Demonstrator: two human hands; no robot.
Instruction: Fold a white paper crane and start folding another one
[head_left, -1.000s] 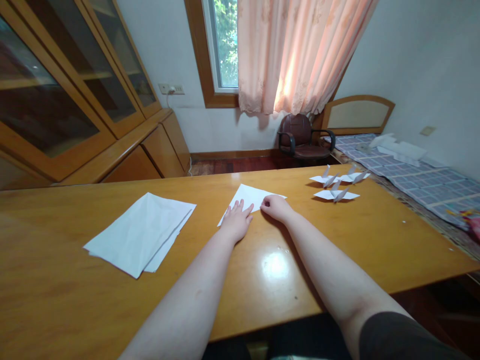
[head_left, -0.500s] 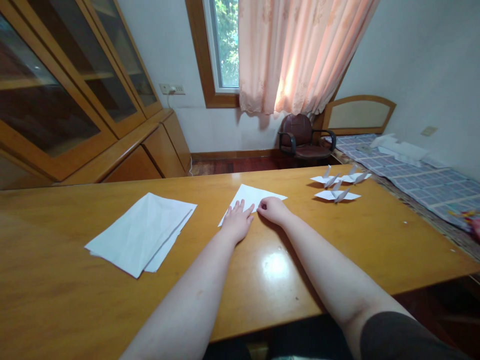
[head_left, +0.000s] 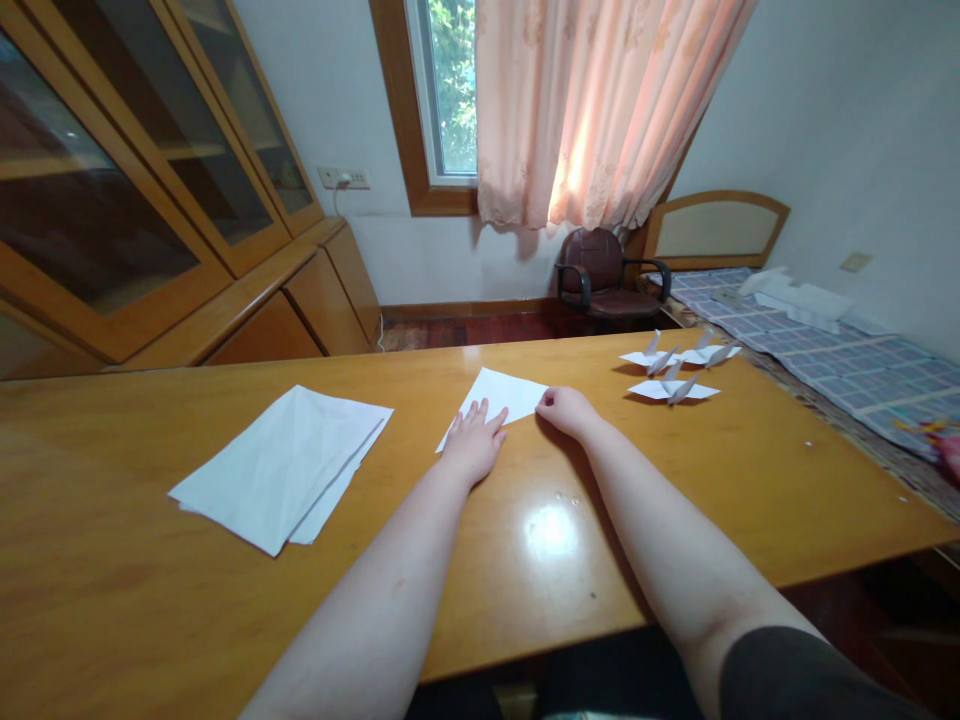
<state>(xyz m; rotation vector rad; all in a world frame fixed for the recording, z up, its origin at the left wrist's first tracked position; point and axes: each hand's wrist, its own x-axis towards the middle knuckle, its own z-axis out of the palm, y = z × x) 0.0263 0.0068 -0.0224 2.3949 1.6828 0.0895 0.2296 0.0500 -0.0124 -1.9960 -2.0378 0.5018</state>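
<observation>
A white sheet of paper folded into a triangle (head_left: 511, 388) lies on the wooden table, its long edge toward me. Flat on its left part rests my left hand (head_left: 474, 440), fingers spread. My right hand (head_left: 568, 410) is curled, with thumb and fingers pressed together at the paper's long edge near the right corner, which the hand covers. Whether the fingers pinch the edge or only press on it, I cannot tell. Several white sheets (head_left: 289, 465) lie stacked to the left. Three folded paper cranes (head_left: 673, 388) stand at the right.
The wooden table (head_left: 517, 590) reaches across the view. A glass-door cabinet (head_left: 172, 150) stands at the left. Beyond the table are a brown armchair (head_left: 600, 270) and a pink curtain (head_left: 600, 110). A bed with a checked cover (head_left: 847, 370) is on the right.
My right hand has slid rightward along the paper's long edge, from beside my left hand to near the right corner. My left hand and the paper have stayed in place.
</observation>
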